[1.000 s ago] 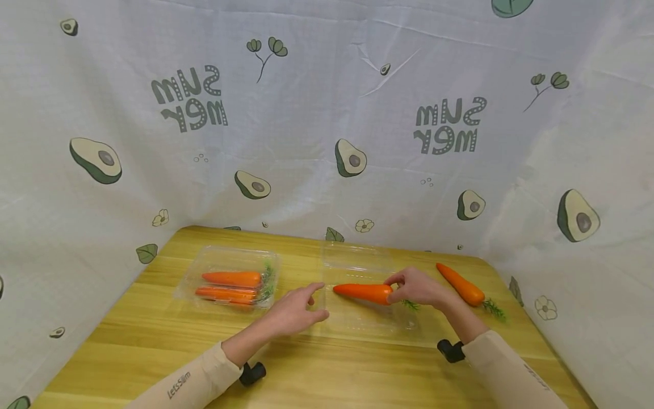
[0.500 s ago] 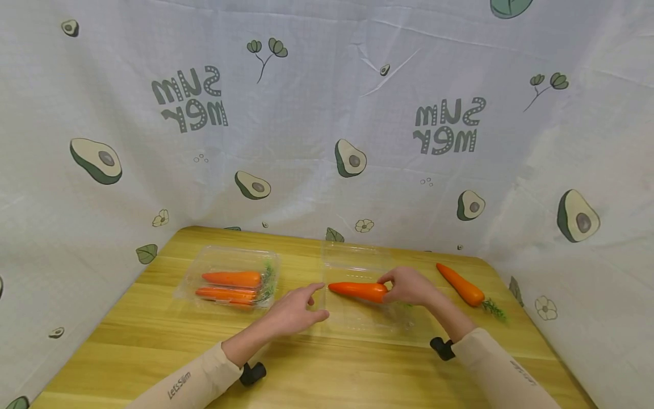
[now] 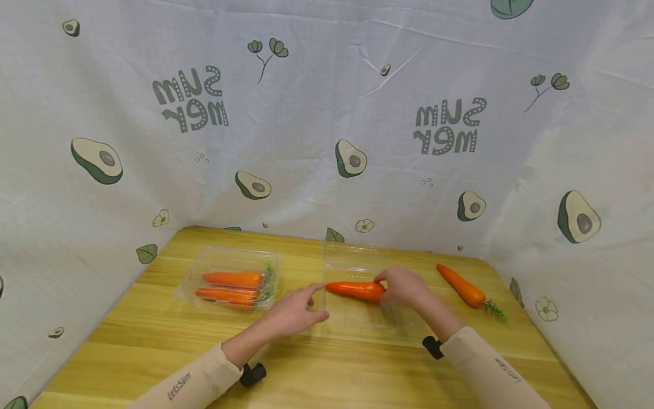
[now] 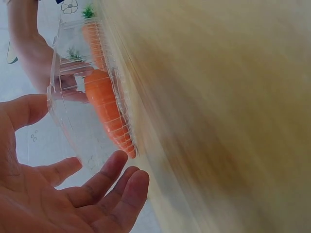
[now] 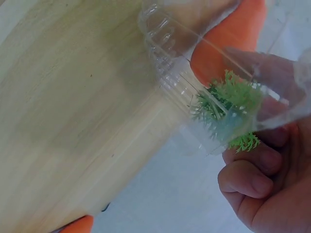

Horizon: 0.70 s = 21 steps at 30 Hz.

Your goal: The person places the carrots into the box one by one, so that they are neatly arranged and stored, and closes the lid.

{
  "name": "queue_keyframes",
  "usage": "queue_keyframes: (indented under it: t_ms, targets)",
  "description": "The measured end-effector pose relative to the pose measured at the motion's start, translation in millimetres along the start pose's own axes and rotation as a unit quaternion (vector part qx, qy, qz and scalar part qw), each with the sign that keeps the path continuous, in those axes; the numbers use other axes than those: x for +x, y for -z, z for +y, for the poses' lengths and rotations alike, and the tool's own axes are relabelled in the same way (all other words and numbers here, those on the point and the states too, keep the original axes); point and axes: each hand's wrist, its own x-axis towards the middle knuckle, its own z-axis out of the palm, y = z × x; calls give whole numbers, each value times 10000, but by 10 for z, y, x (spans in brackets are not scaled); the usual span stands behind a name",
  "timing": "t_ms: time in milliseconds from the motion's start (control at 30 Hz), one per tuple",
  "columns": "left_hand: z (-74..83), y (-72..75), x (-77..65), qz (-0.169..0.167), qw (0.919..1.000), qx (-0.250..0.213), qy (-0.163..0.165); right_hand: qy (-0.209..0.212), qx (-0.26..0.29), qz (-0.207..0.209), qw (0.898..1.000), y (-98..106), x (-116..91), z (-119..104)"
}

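A carrot (image 3: 355, 290) with green leaves (image 5: 233, 104) is low inside a clear plastic clamshell box (image 3: 352, 326), its tip toward the left wall. My right hand (image 3: 406, 287) grips the carrot's thick end, reaching in over the box's right side. The right wrist view has the leaves behind the clear wall. At the box's left edge is my left hand (image 3: 295, 312), fingers spread and partly bent. In the left wrist view its thumb (image 4: 31, 109) meets the box's rim, while the other fingers stay apart from the carrot.
Another clear box (image 3: 209, 255) holding carrots (image 3: 232, 279) stands to the left. A loose carrot (image 3: 460, 286) with leaves lies at the right of the wooden table (image 3: 327, 369). A printed white cloth (image 3: 306, 113) hangs behind and at both sides.
My right hand has moved a little left and down with the carrot, bringing its tip up to the box's left side. The left hand has stayed in place.
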Motion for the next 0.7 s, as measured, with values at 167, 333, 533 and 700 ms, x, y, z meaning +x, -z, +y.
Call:
queue_keyframes:
  t_ms: [167,333,533,700]
  targets:
    - [8,6,-2,-5,10000,-18,-4,-47,-205,96,9997,-11,11,-41]
    - [6,-1,-2,-12,10000,-21,11,-131,-290,175,9993,-25,8,-50]
    - [7,-4,-3,-10,10000,-32,8,-214,-144,383,9989,-22,-27,-34]
    - [3,-5,-3,-9,10000,-64,19,-316,123,473,9983,4,-66,-11]
